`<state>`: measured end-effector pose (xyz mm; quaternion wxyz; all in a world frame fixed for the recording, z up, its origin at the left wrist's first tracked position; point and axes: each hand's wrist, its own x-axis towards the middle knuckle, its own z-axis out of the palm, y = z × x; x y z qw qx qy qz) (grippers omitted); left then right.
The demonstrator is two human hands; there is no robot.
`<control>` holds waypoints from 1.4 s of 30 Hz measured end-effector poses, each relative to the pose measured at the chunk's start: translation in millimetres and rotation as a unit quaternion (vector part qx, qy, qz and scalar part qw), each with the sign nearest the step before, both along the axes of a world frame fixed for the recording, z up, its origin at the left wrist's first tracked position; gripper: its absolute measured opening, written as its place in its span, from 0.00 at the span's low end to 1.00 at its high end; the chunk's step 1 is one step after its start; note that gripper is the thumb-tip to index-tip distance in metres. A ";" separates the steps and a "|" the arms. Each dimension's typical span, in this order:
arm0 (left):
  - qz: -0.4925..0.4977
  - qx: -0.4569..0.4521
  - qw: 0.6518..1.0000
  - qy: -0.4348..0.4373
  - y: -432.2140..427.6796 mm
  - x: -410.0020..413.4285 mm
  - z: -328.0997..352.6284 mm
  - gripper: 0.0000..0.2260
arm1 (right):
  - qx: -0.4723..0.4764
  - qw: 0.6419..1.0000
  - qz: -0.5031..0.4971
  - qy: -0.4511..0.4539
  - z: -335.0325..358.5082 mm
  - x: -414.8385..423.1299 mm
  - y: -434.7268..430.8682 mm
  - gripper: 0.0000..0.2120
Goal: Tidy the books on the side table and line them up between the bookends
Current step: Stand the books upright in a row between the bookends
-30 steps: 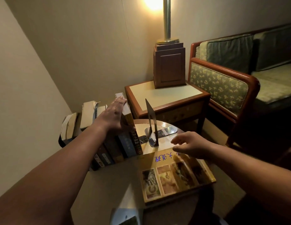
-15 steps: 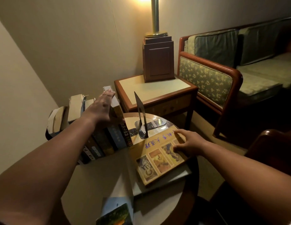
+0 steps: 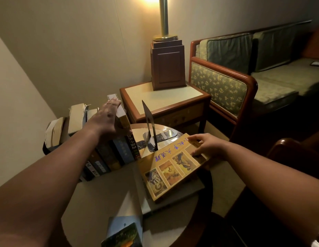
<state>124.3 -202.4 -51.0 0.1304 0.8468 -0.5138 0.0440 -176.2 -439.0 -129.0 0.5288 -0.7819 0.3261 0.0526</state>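
On table (image 3: 105, 196), L fingers (image 3: 113, 104) flat on book row (image 3: 108, 157), R fingers (image 3: 197, 138) grip yellow book (image 3: 173, 168).

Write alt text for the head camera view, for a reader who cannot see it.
On a round side table, a person's left hand presses flat against a row of upright books while the right hand holds the far end of a yellow book lying beside a dark bookend. A lamp stands behind.
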 end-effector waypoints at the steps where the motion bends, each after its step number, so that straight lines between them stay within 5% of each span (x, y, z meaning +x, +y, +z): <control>1: 0.000 -0.003 1.000 0.003 0.3 0.6 -0.5 0.54 | 0.008 1.000 0.004 -0.011 8.7 0.4 0.2 0.35; 11: 0.006 0.005 1.000 0.014 -1.1 -3.3 0.6 0.54 | -0.027 0.990 0.083 -0.113 106.8 7.4 32.0 0.30; 16: 0.019 0.016 1.000 0.009 -1.9 -3.1 0.2 0.50 | -0.239 0.954 0.140 -0.113 128.4 18.6 47.7 0.25; 20: 0.022 0.011 1.000 0.009 -0.9 -4.1 -0.3 0.52 | -0.297 0.936 0.138 -0.130 128.6 22.5 57.2 0.22; 27: 0.025 0.014 0.999 0.014 -1.4 -9.8 4.1 0.50 | -0.166 0.975 0.124 -0.075 130.3 35.7 68.9 0.31; 33: 0.026 0.008 0.999 0.018 0.4 -11.9 5.2 0.51 | -0.294 0.931 0.206 -0.060 142.0 45.6 65.2 0.36; 42: 0.027 0.008 0.999 0.019 0.0 -12.8 8.1 0.55 | -0.329 0.898 0.281 -0.079 161.0 50.1 69.0 0.27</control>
